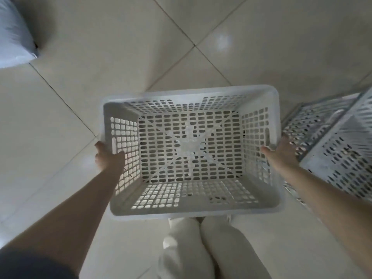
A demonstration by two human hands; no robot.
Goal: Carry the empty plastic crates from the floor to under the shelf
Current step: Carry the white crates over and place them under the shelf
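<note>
You've got your left hand (pixel 109 158) and right hand (pixel 281 153) each clamped on a short side of the empty white perforated plastic crate (pixel 190 150), so it rides level over the pale tiled floor (pixel 100 57).

You are standing indoors, in what looks like a storeroom or the back room of a shop. Under you is a shiny floor (pixel 112 63) of big pale tiles, with more holey plastic crates (pixel 332 150) stacked on your right. A full grey sack (pixel 14 35) sits in the far left corner.
</note>
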